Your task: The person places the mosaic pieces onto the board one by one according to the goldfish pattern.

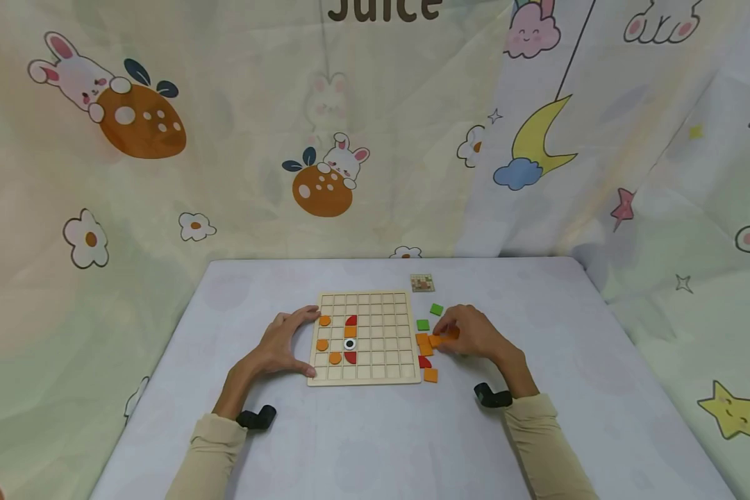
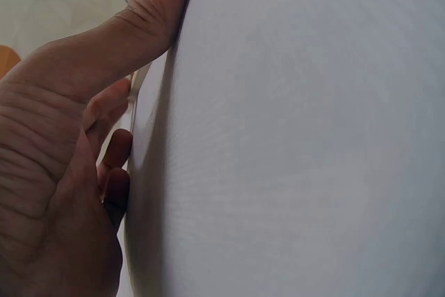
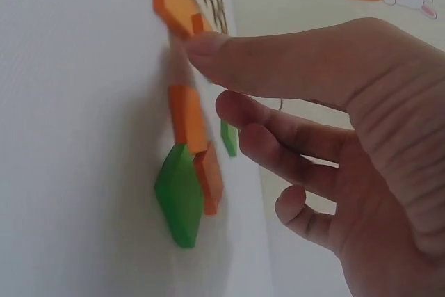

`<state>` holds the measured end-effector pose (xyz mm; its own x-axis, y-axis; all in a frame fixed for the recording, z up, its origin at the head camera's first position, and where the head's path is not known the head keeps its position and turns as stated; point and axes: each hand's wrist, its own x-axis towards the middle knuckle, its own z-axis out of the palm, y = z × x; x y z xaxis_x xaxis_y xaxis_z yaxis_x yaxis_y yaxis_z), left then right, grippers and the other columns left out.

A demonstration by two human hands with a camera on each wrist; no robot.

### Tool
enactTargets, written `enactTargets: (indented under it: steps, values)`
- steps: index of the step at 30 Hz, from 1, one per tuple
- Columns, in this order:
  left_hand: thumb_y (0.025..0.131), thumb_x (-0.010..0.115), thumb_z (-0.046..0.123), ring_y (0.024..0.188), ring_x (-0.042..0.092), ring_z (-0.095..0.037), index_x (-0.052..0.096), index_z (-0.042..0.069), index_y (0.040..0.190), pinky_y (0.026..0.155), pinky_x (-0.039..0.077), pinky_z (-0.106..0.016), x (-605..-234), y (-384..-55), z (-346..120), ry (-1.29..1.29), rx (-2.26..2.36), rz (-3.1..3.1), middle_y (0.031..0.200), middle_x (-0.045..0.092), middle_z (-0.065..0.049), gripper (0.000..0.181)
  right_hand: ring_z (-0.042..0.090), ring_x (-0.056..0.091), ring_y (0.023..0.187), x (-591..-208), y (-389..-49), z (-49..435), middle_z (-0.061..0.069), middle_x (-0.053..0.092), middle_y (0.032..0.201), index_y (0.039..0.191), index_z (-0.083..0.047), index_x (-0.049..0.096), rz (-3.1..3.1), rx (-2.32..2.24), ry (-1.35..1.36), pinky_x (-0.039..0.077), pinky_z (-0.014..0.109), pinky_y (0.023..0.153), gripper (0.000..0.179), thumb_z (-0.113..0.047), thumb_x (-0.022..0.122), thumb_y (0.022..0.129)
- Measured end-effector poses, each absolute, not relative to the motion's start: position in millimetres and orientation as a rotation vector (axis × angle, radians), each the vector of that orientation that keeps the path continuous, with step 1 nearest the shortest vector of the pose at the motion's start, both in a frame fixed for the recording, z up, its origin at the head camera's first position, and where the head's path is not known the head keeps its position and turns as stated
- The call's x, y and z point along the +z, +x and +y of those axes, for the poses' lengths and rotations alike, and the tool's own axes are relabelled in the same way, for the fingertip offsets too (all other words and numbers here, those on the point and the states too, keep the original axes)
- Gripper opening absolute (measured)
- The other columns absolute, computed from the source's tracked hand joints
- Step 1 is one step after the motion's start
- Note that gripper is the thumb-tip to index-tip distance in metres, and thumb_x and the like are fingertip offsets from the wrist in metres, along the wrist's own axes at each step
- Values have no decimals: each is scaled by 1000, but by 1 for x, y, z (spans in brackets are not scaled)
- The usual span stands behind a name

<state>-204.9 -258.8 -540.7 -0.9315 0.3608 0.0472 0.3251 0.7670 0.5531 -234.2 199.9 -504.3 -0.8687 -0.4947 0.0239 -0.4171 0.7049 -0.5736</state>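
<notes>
A wooden grid board [image 1: 381, 351] lies flat on the table, with several orange discs [image 1: 325, 321], red quarter-round tiles [image 1: 351, 357], an orange square [image 1: 351, 332] and a white-and-black round eye piece [image 1: 350, 344] in its left half. My left hand [image 1: 281, 344] spans the board's left edge, thumb at the near corner and fingers farther up. Right of the board, my right hand [image 1: 471, 332] pinches an orange square tile [image 3: 197, 23] between thumb and a mostly hidden index finger. Beneath and around this hand lie loose orange tiles [image 3: 186, 117] and a green tile [image 3: 179, 196].
Two green tiles, one nearer the board [image 1: 423, 325], a red quarter-round [image 1: 424, 362] and an orange square [image 1: 430, 376] lie along the board's right side. A small patterned card [image 1: 422, 282] sits beyond the board. Printed cloth [image 1: 237, 160] hangs behind the white-covered table [image 1: 375, 444].
</notes>
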Motion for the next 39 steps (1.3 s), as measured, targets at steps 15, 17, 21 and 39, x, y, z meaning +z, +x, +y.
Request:
enactTargets:
  steps: [15,17,21,39]
  values:
    - [55,108,55,133,47,-32,50,16,163,107,41,-54,-538,-205,-257,550,912,2878,177,41,-5,129,15,70,93,-517,-231,135,-1,82,100,106,-8,86,2634,-1154,-1107,56,34,87,21,-17,93,88]
    - [55,108,54,133,46,-33,50,17,164,106,42,-54,-538,-206,-257,547,904,2884,176,41,-5,129,15,70,95,-520,-230,126,0,82,101,106,-9,86,2598,-1172,-1136,57,34,88,21,-18,93,89]
    - [55,108,53,134,46,-33,50,16,164,108,42,-56,-538,-206,-257,546,908,2881,177,41,-5,129,12,68,97,-525,-225,109,-4,82,102,107,-13,86,2593,-1131,-1136,55,32,90,19,-21,91,91]
    - [54,108,54,134,47,-32,52,15,162,109,39,-57,-542,-207,-259,570,913,2891,176,42,-5,128,8,65,100,-521,-210,84,-9,81,104,110,-16,86,2704,-907,-1063,55,32,95,20,-26,90,92]
